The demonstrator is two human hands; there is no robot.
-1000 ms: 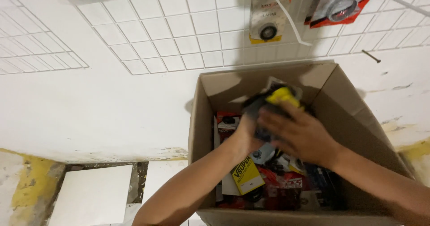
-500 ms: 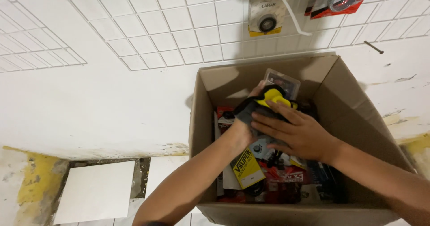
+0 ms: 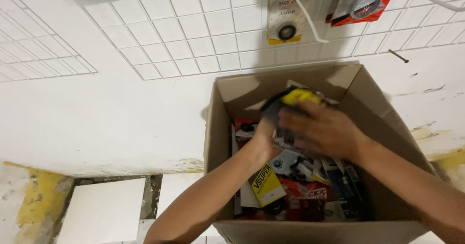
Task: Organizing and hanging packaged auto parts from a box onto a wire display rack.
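A black-and-yellow packaged item (image 3: 290,103), blurred, sits raised inside the open cardboard box (image 3: 368,94).

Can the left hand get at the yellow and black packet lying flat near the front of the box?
Probably yes. The left hand is already inside the open cardboard box, and the yellow and black packet lies on top of the pile just below its forearm, with nothing covering it.

left hand (image 3: 265,136) bare | right hand (image 3: 323,129) bare | forearms sleeveless
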